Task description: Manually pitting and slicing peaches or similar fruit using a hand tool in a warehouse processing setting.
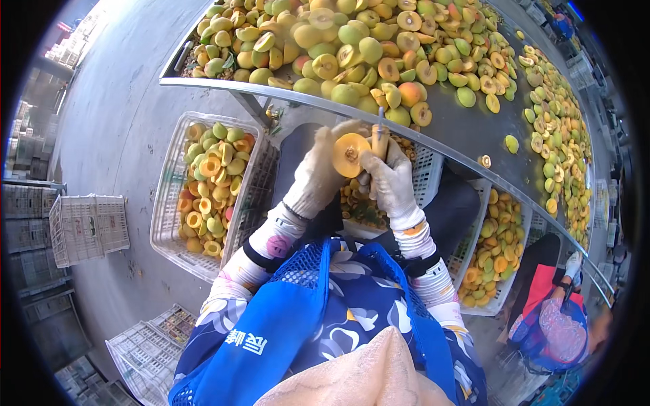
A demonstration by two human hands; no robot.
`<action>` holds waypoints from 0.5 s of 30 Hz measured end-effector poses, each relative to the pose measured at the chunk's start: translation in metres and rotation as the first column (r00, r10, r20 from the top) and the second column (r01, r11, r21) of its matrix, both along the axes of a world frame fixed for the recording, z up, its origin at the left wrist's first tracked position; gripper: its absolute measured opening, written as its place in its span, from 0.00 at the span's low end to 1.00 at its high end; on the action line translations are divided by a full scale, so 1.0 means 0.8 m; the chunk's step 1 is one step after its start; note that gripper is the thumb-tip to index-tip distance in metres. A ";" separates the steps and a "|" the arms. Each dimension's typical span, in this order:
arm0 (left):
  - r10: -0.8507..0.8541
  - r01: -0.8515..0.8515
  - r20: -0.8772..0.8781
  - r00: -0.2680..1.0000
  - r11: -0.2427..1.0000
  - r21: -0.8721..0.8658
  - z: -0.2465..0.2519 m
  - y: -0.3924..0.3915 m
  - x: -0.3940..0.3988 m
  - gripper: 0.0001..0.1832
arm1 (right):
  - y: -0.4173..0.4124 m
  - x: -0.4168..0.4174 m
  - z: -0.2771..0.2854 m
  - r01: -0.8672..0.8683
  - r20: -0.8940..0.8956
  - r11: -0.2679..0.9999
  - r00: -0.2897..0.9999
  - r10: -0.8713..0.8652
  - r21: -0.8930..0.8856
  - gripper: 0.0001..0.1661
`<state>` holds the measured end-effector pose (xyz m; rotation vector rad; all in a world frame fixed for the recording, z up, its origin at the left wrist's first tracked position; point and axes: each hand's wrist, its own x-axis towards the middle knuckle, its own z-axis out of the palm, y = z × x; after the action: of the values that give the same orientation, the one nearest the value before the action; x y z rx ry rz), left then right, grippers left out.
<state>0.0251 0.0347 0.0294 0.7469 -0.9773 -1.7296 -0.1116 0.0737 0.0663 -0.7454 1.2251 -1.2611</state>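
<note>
Between my gloved hands is a halved yellow stone fruit (349,157), its cut face up and its pit cavity brown at the centre. My left hand (319,170) holds it from the left and behind, fingers partly hidden by it. My right hand (392,175) grips a small hand tool (380,138) with a pale handle and a thin metal tip pointing up. The right thumb touches the fruit's right edge. Just beyond the hands, whole and halved fruits (350,56) lie heaped on a dark metal-edged table (452,127).
A white plastic crate of fruit halves (167,223) stands at my left, another (500,299) at my right. Between my knees, a container (363,231) holds pits and scraps. A co-worker (556,325) sits at the far right. Stacked crates (91,228) stand farther left.
</note>
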 end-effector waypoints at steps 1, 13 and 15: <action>-0.056 0.051 0.087 0.995 0.997 0.063 -0.011 0.001 -0.002 0.32 | -0.001 0.008 0.002 -0.053 -0.097 0.998 0.994 0.050 -0.032 0.16; 0.198 0.037 -0.540 0.818 0.919 0.393 -0.026 -0.005 -0.013 0.22 | 0.054 0.032 -0.021 -0.145 -0.251 0.968 0.948 0.196 0.206 0.18; 0.210 0.024 -0.536 0.817 0.918 0.395 -0.023 -0.003 -0.017 0.20 | 0.045 0.039 -0.024 -0.099 -0.213 0.966 0.965 0.151 0.239 0.18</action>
<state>0.0113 0.0321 0.0112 0.4503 -0.1771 -1.9166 -0.0807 0.1096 0.0468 -0.8032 1.4585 -0.9298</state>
